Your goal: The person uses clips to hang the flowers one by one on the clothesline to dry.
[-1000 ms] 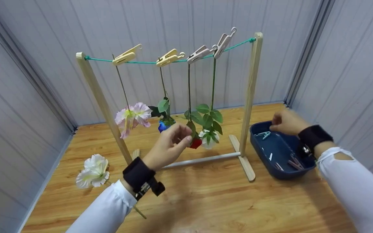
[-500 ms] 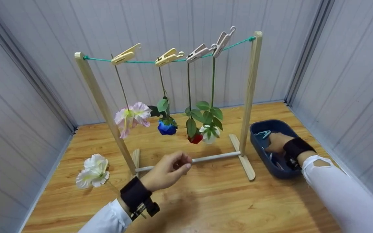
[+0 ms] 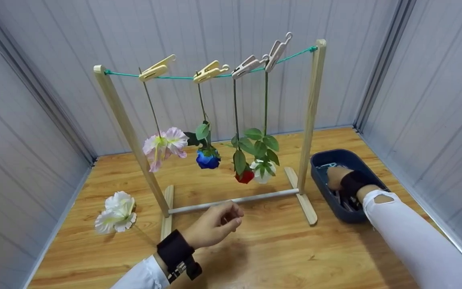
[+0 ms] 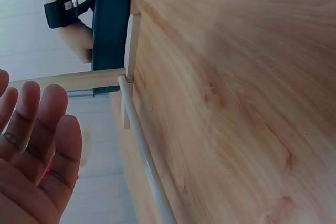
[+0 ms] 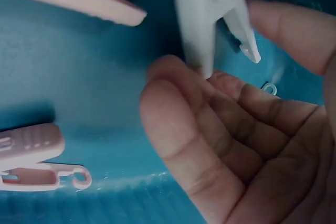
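My left hand [image 3: 215, 225] hovers above the table in front of the rack, fingers loosely bent and holding nothing. My right hand [image 3: 336, 178] reaches down into the dark blue bin [image 3: 318, 192]. In the right wrist view, a white clothespin [image 5: 197, 14] lies between the thumb and fingers of the right hand [image 5: 252, 135], which appear to pinch it. Pink clothespins [image 5: 31, 153] lie in the bin around the hand. Four-legged detail aside, a light-blue clothespin [image 3: 327, 165] shows near the bin's far left corner.
A wooden rack [image 3: 313, 116] carries a green cord [image 3: 181, 77]. Clothespins hold a pink flower [image 3: 167, 145], a blue rose [image 3: 208, 159], a red rose [image 3: 244, 176] and a white rose [image 3: 262, 172] upside down. A white flower [image 3: 116, 212] lies at left on the table [image 3: 295, 257].
My right hand has lowered from the bin's far edge into the bin and shifted slightly left. My left hand has moved down, away from the hanging flowers.
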The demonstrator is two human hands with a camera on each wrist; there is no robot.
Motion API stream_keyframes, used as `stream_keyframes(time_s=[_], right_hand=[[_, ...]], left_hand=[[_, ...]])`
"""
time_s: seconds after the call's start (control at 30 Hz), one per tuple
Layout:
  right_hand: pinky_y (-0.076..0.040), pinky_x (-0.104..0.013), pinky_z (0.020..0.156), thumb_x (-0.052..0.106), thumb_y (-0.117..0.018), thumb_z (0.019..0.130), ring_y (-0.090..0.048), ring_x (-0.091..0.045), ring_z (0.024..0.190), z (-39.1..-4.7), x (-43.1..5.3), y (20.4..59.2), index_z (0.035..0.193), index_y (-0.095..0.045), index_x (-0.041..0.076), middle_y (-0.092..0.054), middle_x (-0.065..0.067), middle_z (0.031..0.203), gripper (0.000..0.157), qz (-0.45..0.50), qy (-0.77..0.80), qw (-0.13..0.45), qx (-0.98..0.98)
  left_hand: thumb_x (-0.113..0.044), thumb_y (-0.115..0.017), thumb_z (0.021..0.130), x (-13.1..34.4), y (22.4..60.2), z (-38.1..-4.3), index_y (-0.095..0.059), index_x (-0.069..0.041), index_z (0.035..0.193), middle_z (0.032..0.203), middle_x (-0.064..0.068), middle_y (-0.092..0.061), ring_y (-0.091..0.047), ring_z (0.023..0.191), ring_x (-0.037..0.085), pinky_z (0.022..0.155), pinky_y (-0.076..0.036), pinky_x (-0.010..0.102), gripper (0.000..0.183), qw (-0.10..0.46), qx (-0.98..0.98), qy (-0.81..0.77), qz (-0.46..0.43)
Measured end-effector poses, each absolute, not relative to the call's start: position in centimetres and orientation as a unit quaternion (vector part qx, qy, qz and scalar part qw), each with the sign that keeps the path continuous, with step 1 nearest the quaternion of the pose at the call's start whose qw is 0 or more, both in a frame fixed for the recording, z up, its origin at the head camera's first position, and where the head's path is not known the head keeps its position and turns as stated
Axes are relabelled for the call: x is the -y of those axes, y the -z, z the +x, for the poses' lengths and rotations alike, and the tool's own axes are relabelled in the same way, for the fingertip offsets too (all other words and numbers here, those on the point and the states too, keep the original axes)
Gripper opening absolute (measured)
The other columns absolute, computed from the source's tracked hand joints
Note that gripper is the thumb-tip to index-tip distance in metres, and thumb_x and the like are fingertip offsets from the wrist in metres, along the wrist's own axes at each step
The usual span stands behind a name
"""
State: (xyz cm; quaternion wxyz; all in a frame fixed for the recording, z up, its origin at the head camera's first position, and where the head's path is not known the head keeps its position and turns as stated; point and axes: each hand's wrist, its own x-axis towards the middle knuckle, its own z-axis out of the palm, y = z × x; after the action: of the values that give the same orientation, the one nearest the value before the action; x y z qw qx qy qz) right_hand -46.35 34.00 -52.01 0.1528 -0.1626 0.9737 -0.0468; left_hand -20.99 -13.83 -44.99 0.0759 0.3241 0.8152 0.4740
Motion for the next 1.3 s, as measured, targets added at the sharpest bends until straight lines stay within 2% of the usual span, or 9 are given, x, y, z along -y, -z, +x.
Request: stream_keyframes(time_s=[0.1, 0.2, 0.33, 0.47, 0.63, 0.77, 0.97, 1.17, 1.3], right_hand=[[-0.052, -0.031, 0.054, 0.007, -0.062, 0.085, -0.065, -0.02, 0.059, -43.3, -32.8, 48.3, 0.084, -0.066, 0.003, -0.069, -0.007, 0.07, 0.005, -0.145, 0.092, 0.171, -0.97], [-0.053, -0.029, 0.048, 0.007, -0.073, 0.085, -0.064, -0.017, 0.05, -40.4, -31.9, 44.3, 0.078, -0.067, 0.004, -0.068, -0.005, 0.064, 0.01, -0.123, 0.15, 0.173, -0.966], [-0.052, -0.026, 0.05, 0.01, -0.084, 0.086, -0.063, -0.012, 0.051, -38.0, -31.5, 41.0, 0.069, -0.067, 0.008, -0.067, -0.001, 0.061, 0.024, -0.13, 0.197, 0.144, -0.961], [-0.057, -0.029, 0.06, 0.013, -0.083, 0.09, -0.07, -0.015, 0.064, -36.3, -31.2, 38.7, 0.085, -0.073, 0.0, -0.075, -0.007, 0.078, 0.017, -0.149, 0.229, 0.113, -0.955], [-0.06, -0.029, 0.069, 0.016, -0.085, 0.092, -0.073, -0.017, 0.078, -33.5, -30.4, 36.6, 0.109, -0.075, -0.007, -0.078, -0.014, 0.097, 0.031, -0.174, 0.261, 0.082, -0.946], [-0.058, -0.024, 0.07, 0.015, -0.086, 0.092, -0.07, -0.012, 0.084, -31.3, -29.5, 36.0, 0.116, -0.074, -0.009, -0.078, -0.011, 0.099, 0.036, -0.221, 0.299, 0.066, -0.926], [-0.058, -0.022, 0.073, 0.008, -0.085, 0.092, -0.071, -0.006, 0.082, -28.8, -27.4, 36.7, 0.118, -0.075, -0.005, -0.078, -0.012, 0.1, 0.03, -0.269, 0.396, 0.069, -0.875], [-0.061, -0.02, 0.078, -0.002, -0.084, 0.09, -0.073, -0.003, 0.089, -27.4, -24.7, 39.2, 0.119, -0.068, -0.016, -0.077, -0.019, 0.105, 0.035, -0.318, 0.482, 0.049, -0.815], [-0.062, -0.02, 0.08, -0.007, -0.081, 0.091, -0.073, -0.004, 0.093, -26.4, -22.8, 40.9, 0.12, -0.063, -0.021, -0.078, -0.01, 0.106, 0.036, -0.353, 0.536, 0.045, -0.766]], left_hand=[[-0.015, -0.06, 0.112, 13.8, 45.2, -21.0, -0.067, -0.004, 0.122, 0.108, 0.021, -0.072, -0.065, 0.085, 0.004, 0.076, -0.057, 0.024, 0.016, 0.077, -0.814, -0.476, 0.324], [-0.016, -0.06, 0.113, 13.9, 45.1, -21.1, -0.066, -0.004, 0.122, 0.106, 0.017, -0.072, -0.065, 0.086, 0.005, 0.077, -0.057, 0.026, 0.017, 0.078, -0.816, -0.473, 0.323], [-0.017, -0.059, 0.113, 14.0, 44.9, -21.2, -0.067, -0.006, 0.123, 0.105, 0.008, -0.072, -0.065, 0.086, 0.006, 0.078, -0.056, 0.027, 0.016, 0.079, -0.823, -0.467, 0.313], [-0.017, -0.059, 0.113, 14.0, 44.8, -21.2, -0.067, -0.007, 0.123, 0.105, 0.011, -0.073, -0.065, 0.087, 0.007, 0.078, -0.056, 0.029, 0.016, 0.071, -0.826, -0.462, 0.314], [-0.02, -0.06, 0.113, 13.9, 45.0, -21.1, -0.068, -0.009, 0.122, 0.105, 0.007, -0.073, -0.064, 0.089, 0.006, 0.079, -0.056, 0.031, 0.016, 0.056, -0.832, -0.451, 0.319], [-0.02, -0.062, 0.112, 13.6, 45.2, -21.1, -0.069, -0.009, 0.121, 0.101, 0.004, -0.073, -0.065, 0.087, 0.007, 0.077, -0.057, 0.029, 0.016, 0.035, -0.837, -0.441, 0.321], [-0.021, -0.062, 0.112, 12.6, 45.0, -21.1, -0.07, -0.005, 0.128, 0.102, 0.004, -0.075, -0.067, 0.09, 0.009, 0.078, -0.057, 0.028, 0.023, 0.013, -0.845, -0.44, 0.304], [-0.026, -0.062, 0.113, 11.1, 45.2, -21.3, -0.067, -0.001, 0.135, 0.114, 0.009, -0.076, -0.071, 0.098, 0.019, 0.083, -0.059, 0.029, 0.033, -0.003, -0.839, -0.451, 0.304], [-0.028, -0.064, 0.112, 10.1, 45.2, -21.5, -0.066, -0.001, 0.138, 0.123, 0.013, -0.075, -0.072, 0.102, 0.02, 0.083, -0.06, 0.029, 0.037, -0.003, -0.835, -0.459, 0.305]])
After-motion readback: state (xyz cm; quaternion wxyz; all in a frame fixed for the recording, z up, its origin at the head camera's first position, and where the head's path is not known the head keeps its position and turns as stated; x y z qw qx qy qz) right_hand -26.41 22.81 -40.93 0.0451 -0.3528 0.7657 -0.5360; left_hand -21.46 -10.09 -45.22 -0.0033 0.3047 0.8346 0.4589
